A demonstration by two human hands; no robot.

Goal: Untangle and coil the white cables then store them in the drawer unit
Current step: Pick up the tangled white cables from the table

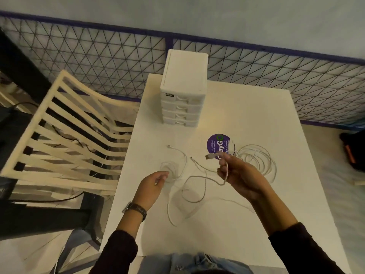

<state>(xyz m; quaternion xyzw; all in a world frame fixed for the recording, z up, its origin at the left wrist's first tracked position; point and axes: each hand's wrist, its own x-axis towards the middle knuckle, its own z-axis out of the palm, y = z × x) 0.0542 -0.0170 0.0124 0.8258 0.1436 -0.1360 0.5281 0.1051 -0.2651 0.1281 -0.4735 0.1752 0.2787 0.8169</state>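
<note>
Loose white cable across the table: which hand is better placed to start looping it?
Left, probably. The right hand grips that cable just below its USB plug, anchoring the end; the left hand sits beside its slack, its own grip unclear.

The drawer unit point(184, 89) looked like smooth white plastic, the counter point(246, 115) matt, and the fence point(98, 62) was wire mesh.

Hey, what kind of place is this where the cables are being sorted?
Likely a room in a home or small office: a white table with a small drawer unit on it, a slatted chair beside it, and a wire mesh panel along the plain wall.
</note>
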